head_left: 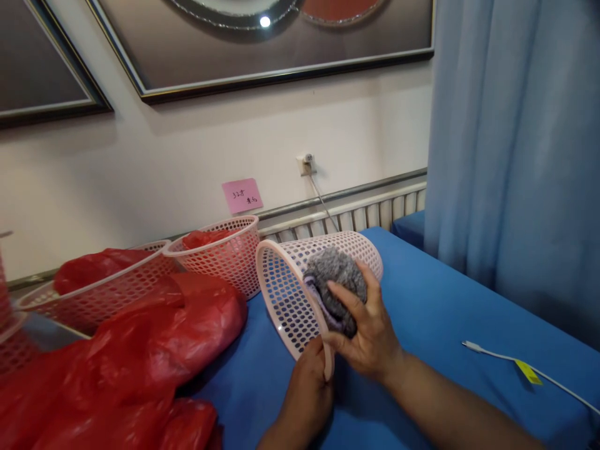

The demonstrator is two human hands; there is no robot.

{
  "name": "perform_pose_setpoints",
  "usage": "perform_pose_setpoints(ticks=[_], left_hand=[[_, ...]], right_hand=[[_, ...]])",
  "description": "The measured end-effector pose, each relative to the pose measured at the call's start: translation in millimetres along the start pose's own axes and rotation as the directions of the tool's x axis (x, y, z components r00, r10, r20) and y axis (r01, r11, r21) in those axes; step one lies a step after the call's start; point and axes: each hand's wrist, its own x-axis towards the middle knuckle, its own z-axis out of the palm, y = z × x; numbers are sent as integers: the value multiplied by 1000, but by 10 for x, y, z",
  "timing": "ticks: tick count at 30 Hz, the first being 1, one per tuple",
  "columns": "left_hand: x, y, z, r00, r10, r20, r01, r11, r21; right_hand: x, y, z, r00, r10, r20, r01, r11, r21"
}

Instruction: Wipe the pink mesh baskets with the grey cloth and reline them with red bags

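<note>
A pink perforated plastic basket is tipped on its side on the blue-covered table, its mouth facing left and toward me. My left hand grips the lower part of its rim. In my right hand is a bunched grey cloth with a pale purple edge, pressed against the basket's outer wall close to the rim. The fingers of that hand are curled around the cloth, and its thumb lies by the rim. The cloth covers part of the basket's side.
Red plastic bags are heaped at the left. Behind them stand a second pink basket and a wider one, both with red bags inside. A white cable lies on the blue surface at right. A blue curtain hangs beyond.
</note>
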Motion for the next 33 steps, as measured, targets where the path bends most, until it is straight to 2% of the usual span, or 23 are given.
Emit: perform_pose_setpoints(ticks=[3, 6, 9, 11, 12, 14, 16, 18, 20, 22, 24, 26, 28, 30, 31, 33], left_hand=[[6, 20, -7, 998, 49, 40, -52, 994, 94], [2, 44, -5, 997, 21, 74, -30, 992, 122], [-25, 28, 3, 995, -8, 103, -6, 991, 135], [-43, 10, 2, 991, -44, 125, 26, 990, 139], [-47, 5, -4, 989, -65, 135, 46, 989, 138], [-51, 7, -26, 983, -112, 147, 93, 987, 130], [-57, 18, -58, 981, -138, 134, 124, 987, 104], [-86, 24, -85, 990, -113, 81, 108, 992, 58], [-148, 18, -98, 998, -56, -27, 57, 998, 14], [-232, 2, -100, 988, -43, -150, 38, 999, -37], [-307, -19, -106, 970, -82, -230, 55, 991, -122], [-341, -40, -126, 958, -127, -257, 73, 975, -212], [-321, -52, -156, 959, -152, -239, 85, 960, -268], [-260, -51, -174, 964, -180, -193, 118, 948, -296], [-223, -45, -171, 968, -193, -161, 138, 943, -302], [-152, -28, -141, 974, -205, -93, 172, 944, -283]], right_hand=[[36, 233, 39, 988, 119, -98, -125, 991, -58], [102, 626, 8, 961, 195, -197, -216, 972, -94], [139, 996, -46, 891, 343, -296, -397, 907, -143], [141, 1115, -61, 846, 418, -331, -487, 859, -158], [136, 1111, -58, 846, 423, -324, -489, 857, -159], [111, 968, -35, 899, 352, -260, -397, 906, -149], [65, 690, -5, 969, 202, -145, -218, 970, -109], [-4, 378, 13, 999, 29, -20, -30, 999, -35], [-82, 126, 20, 990, -120, 79, 116, 992, 54], [-155, -23, 31, 968, -216, 125, 201, 972, 123], [-204, -70, 59, 954, -268, 132, 247, 956, 156], [-214, -14, 98, 955, -270, 122, 253, 958, 139], [-180, 162, 133, 982, -167, 88, 163, 985, 51], [-111, 463, 147, 998, 60, 0, -60, 996, -73], [-72, 643, 145, 978, 198, -66, -205, 972, -119], [-3, 985, 129, 873, 447, -195, -475, 870, -134]])
